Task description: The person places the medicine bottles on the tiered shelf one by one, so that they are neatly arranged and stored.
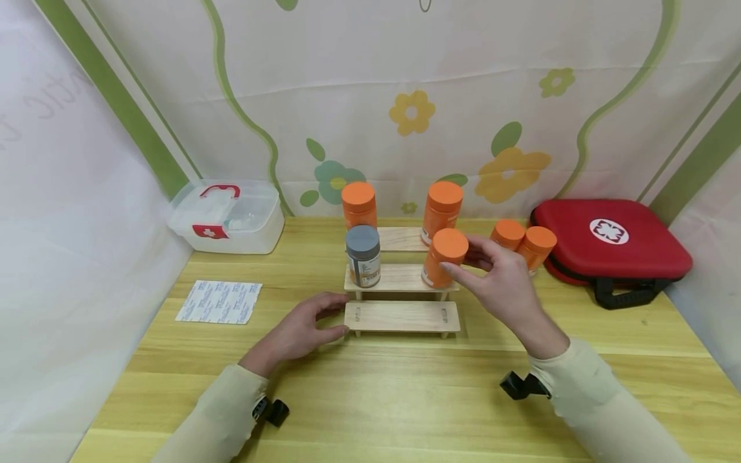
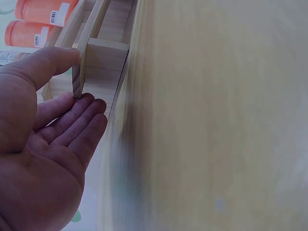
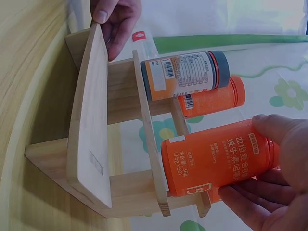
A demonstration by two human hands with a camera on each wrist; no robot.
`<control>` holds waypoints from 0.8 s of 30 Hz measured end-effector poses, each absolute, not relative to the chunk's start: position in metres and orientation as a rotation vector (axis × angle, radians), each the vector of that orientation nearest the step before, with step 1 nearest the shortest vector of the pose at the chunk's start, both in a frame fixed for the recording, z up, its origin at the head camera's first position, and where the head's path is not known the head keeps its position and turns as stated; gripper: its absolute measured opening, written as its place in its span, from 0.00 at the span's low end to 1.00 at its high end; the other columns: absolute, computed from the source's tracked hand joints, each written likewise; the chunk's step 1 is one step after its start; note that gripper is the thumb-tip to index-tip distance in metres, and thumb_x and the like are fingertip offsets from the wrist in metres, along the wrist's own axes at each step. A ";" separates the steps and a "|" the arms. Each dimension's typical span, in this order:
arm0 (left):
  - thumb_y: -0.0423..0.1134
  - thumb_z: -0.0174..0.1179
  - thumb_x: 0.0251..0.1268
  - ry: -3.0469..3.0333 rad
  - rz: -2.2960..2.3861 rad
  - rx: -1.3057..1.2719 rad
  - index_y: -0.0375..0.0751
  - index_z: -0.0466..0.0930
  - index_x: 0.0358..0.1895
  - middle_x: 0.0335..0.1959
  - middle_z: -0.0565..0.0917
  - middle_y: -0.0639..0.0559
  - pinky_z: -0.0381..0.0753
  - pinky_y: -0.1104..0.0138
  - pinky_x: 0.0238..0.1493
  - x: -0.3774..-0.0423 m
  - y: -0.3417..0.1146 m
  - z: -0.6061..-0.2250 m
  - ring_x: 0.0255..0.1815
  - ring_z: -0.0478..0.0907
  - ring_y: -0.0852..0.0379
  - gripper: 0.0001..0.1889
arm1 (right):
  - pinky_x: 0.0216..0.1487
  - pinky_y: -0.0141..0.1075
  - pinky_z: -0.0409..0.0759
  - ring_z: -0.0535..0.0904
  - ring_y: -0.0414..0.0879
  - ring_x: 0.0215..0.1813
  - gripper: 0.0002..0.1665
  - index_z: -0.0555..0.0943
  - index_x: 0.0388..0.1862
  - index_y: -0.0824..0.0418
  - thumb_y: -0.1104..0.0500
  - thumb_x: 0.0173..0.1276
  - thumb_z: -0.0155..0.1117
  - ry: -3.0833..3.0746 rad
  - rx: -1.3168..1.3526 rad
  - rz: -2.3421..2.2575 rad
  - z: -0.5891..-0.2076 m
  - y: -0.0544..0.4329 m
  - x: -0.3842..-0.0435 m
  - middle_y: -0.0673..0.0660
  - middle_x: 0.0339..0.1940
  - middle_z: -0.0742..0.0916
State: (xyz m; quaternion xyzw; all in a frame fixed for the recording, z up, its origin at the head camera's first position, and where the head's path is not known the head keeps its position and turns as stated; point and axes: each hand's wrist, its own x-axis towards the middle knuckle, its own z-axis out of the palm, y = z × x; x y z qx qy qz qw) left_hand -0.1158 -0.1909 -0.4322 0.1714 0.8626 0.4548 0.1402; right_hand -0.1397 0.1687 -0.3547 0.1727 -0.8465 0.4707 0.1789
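A three-tier wooden shelf rack (image 1: pixel 402 316) stands on the table. My right hand (image 1: pixel 506 286) grips an orange pill bottle (image 1: pixel 438 267) near its cap, at the right end of the middle tier. Thumb and fingers lie on opposite sides of this bottle in the right wrist view. My left hand (image 1: pixel 303 328) pinches the left end of the lowest tier between thumb and index finger, the other fingers extended. A grey-capped bottle (image 1: pixel 363 257) occupies the middle tier's left end. Behind, on the top tier, are two orange bottles, one left (image 1: pixel 359 206) and one right (image 1: pixel 444 209).
Two more orange bottles (image 1: pixel 536 247) are on the table right of the rack, beside a red first-aid case (image 1: pixel 613 241). At the back left sits a clear plastic first-aid box (image 1: pixel 255 225). A white printed packet (image 1: pixel 219 302) lies left of my left hand. A patterned curtain hangs behind.
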 end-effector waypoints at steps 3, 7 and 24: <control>0.39 0.72 0.73 2.485 1.320 0.485 0.39 0.75 0.76 0.74 0.79 0.44 0.75 0.47 0.81 -0.116 -0.191 -0.433 0.76 0.77 0.42 0.31 | 0.56 0.28 0.89 0.91 0.61 0.53 0.30 0.85 0.63 0.70 0.64 0.63 0.84 -2.413 0.478 1.314 -0.357 0.167 -0.142 0.68 0.53 0.92; 0.40 0.71 0.73 2.485 1.329 0.494 0.38 0.75 0.76 0.74 0.79 0.43 0.75 0.46 0.80 -0.116 -0.191 -0.434 0.76 0.77 0.40 0.31 | 0.57 0.45 0.89 0.91 0.62 0.54 0.30 0.84 0.63 0.70 0.63 0.64 0.83 -2.443 0.456 1.290 -0.358 0.165 -0.144 0.68 0.54 0.92; 0.40 0.72 0.73 2.503 1.317 0.502 0.37 0.75 0.76 0.74 0.80 0.43 0.75 0.46 0.80 -0.115 -0.191 -0.432 0.75 0.78 0.40 0.32 | 0.58 0.47 0.89 0.91 0.63 0.57 0.35 0.82 0.68 0.68 0.62 0.63 0.84 -2.465 0.501 1.238 -0.359 0.168 -0.142 0.68 0.57 0.91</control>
